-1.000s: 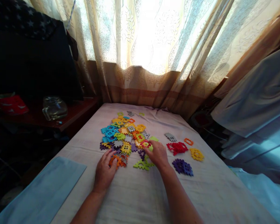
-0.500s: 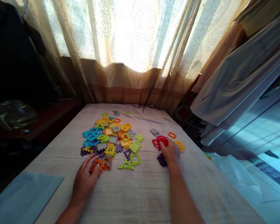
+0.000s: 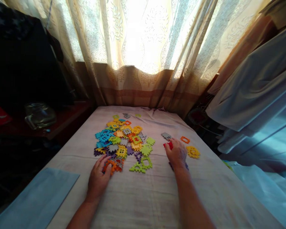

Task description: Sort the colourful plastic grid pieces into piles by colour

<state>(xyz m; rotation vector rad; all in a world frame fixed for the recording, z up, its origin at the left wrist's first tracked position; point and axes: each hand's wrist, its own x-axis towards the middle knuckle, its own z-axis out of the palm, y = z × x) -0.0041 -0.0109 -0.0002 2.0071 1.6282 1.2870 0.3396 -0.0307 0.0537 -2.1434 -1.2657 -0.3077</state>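
My left hand [image 3: 97, 179] rests at the near left edge of a heap of toothed plastic building pieces [image 3: 121, 152], fingers stretched apart around an orange building piece [image 3: 111, 165] lying there. My right hand [image 3: 177, 154] is closed on a red building piece [image 3: 168, 145], which it mostly covers. Dark purple pieces [image 3: 186, 166] show partly from under my right wrist. Around this hand lie a grey piece [image 3: 166, 136], an orange frame-shaped piece [image 3: 185, 139] and a yellow piece [image 3: 193, 152].
A pale cloth [image 3: 143, 197] covers the table. A flat light-blue sheet [image 3: 38, 194] lies at the near left. On a dark side surface stands a glass jug [image 3: 40, 116]. Curtains [image 3: 138, 82] hang behind, and clothes [image 3: 250, 86] hang at the right.
The view has turned slightly left. My right hand has shifted a little left over the red piece, hiding more of it and uncovering more of the yellow piece. My left hand stays beside the orange piece.
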